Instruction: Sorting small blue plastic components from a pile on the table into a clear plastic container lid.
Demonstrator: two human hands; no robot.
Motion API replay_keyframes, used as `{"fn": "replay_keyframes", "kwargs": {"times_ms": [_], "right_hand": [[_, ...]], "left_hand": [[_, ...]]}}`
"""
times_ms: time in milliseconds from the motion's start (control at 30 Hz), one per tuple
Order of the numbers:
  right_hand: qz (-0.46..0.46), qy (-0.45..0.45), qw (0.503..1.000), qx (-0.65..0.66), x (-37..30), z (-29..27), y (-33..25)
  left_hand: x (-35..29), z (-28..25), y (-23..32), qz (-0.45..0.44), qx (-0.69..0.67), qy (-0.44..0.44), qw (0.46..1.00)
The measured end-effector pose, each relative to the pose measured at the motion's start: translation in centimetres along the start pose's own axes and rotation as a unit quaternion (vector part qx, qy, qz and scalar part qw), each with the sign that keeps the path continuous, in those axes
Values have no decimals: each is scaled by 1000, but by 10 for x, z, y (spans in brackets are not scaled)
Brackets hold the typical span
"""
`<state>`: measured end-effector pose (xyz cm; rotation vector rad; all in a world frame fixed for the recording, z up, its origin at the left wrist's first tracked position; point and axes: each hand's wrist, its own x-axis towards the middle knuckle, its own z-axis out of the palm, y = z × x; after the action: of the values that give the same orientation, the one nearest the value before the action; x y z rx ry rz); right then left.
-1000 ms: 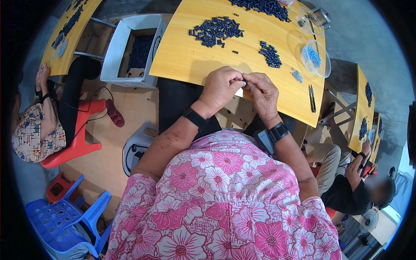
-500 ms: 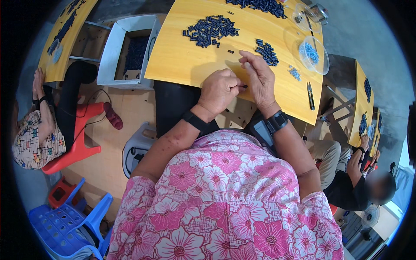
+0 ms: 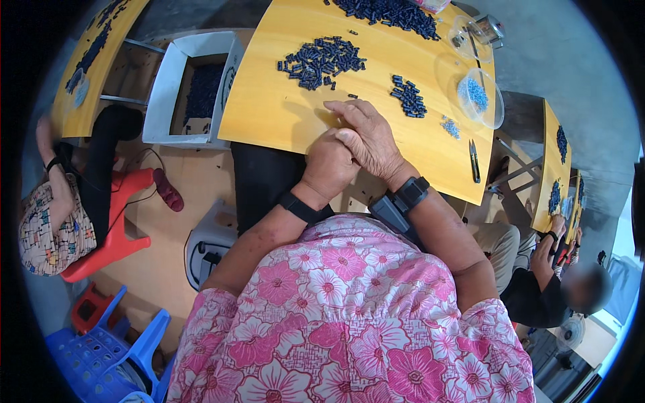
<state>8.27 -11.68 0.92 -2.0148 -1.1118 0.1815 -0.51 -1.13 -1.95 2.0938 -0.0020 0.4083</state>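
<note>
My left hand (image 3: 329, 165) is closed above the table's near edge. Over its fingertips lies my right hand (image 3: 376, 144), touching it, with the fingers stretched toward the left and the thumb against the left hand. Whatever the left fingers pinch is hidden under the right hand. Just past the hands lies a single small dark piece (image 3: 353, 96). Farther off on the yellow table (image 3: 262, 107) is a loose pile of short black tubular pieces (image 3: 322, 62), with a smaller black group (image 3: 408, 97) to the right of it.
At the right are small blue pieces (image 3: 451, 127), a clear tub with blue pieces (image 3: 498, 107) and black-handled snips (image 3: 475, 161). A larger black pile (image 3: 396, 17) and a metal cup (image 3: 492, 30) are at the back. A white box (image 3: 164, 94) stands left. Other people sit at both sides.
My right hand has moved left and over my left hand's fingertips. The small dark piece seen in the left fingers before is now hidden. The whole view has shifted slightly.
</note>
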Motion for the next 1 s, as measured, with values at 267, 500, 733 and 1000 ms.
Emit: {"fn": "replay_keyframes", "kwargs": {"times_ms": [267, 500, 733, 1000], "right_hand": [[-25, -36, 999, 10, 4, -2, -3], [-42, -58, 997, 24, 4, 0, 5], [-40, -77, 996, 33, 5, 1, 5], [-47, -71, 996, 33, 7, 1, 3]], "left_hand": [[0, 3, 2, -23, -35, 33, 999], [-4, 6, -3, -16, -23, 37, 999], [-7, 11, -9, -11, -4, 23, 1000], [-7, 13, -13, 15, -6, 40, 999]]}}
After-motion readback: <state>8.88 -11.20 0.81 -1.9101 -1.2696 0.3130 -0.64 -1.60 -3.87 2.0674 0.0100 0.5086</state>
